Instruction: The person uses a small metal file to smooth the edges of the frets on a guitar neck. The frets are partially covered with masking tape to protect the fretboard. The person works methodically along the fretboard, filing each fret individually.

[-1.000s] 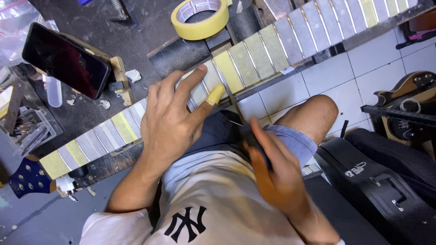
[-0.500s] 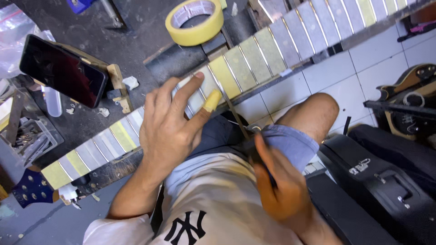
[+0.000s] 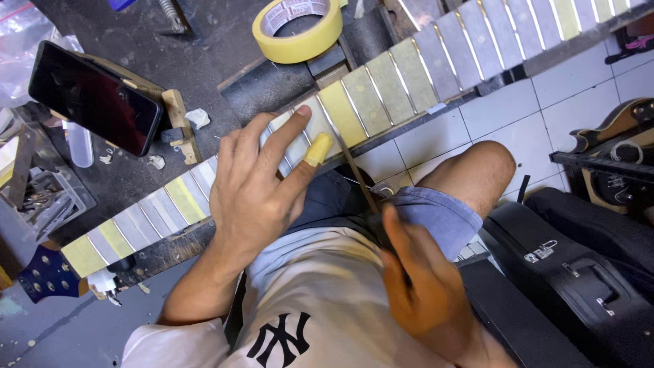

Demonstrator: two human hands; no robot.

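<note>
We see the long guitar neck with its fretboard masked in yellow and grey tape strips running diagonally from lower left to upper right of the frame, and our left hand lies spread and relaxed on its middle, clasping nothing, one fingertip wrapped in yellow tape. Our right hand, lower centre, grips a thin dark rod-like tool angled up toward the neck's near edge. A yellow masking tape roll sits at top centre, and a black phone leans on a wooden stand upper left.
</note>
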